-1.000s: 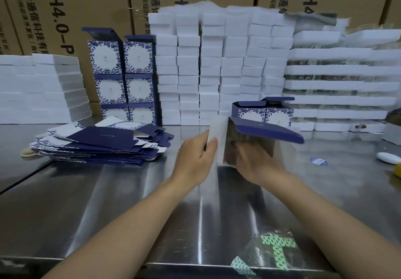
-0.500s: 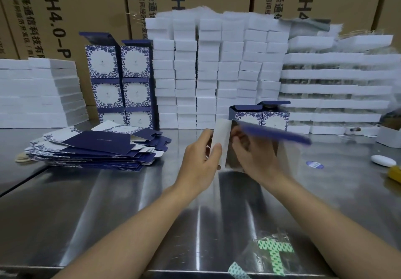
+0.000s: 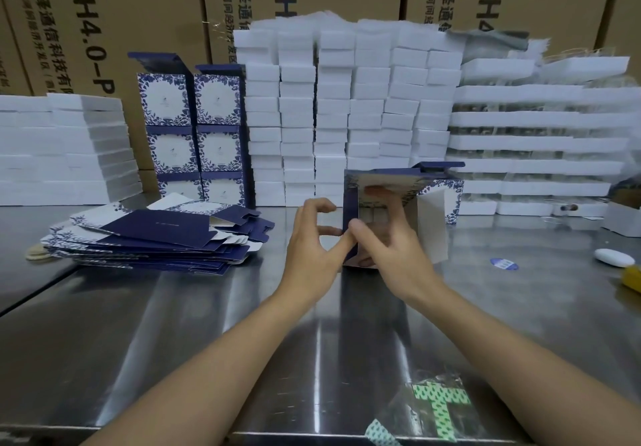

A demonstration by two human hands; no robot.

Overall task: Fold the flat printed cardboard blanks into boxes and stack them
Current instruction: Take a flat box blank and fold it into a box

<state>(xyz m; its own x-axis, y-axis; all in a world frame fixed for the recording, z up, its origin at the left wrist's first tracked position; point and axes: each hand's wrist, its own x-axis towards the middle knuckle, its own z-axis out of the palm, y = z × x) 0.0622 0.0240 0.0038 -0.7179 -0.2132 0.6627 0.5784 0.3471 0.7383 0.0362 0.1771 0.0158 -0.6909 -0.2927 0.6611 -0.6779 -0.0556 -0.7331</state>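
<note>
A half-formed navy and white box (image 3: 388, 202) stands open towards me at the table's middle, its shiny inside showing. My right hand (image 3: 388, 248) reaches into its mouth, thumb on the navy left edge, fingers curled against the inner wall. My left hand (image 3: 314, 237) is just left of the box, its thumb pressing the same edge, fingers loosely curled and apart from the card. A pile of flat printed blanks (image 3: 156, 237) lies at the left. Folded boxes (image 3: 194, 133) stand stacked in two columns behind it. Another folded box (image 3: 447, 196) sits behind the one I work on.
White foam blocks (image 3: 347, 116) are stacked high along the back, with more at the left (image 3: 59, 150) and white trays at the right (image 3: 537, 140). Brown cartons (image 3: 138, 12) form the back wall. A white oval object (image 3: 614, 257) and a blue sticker (image 3: 503, 264) lie on the steel table (image 3: 173, 341).
The box has been swung upright and opened into a tube facing me. My right hand went inside it, and my left hand let go of the white flap and moved to the left edge.
</note>
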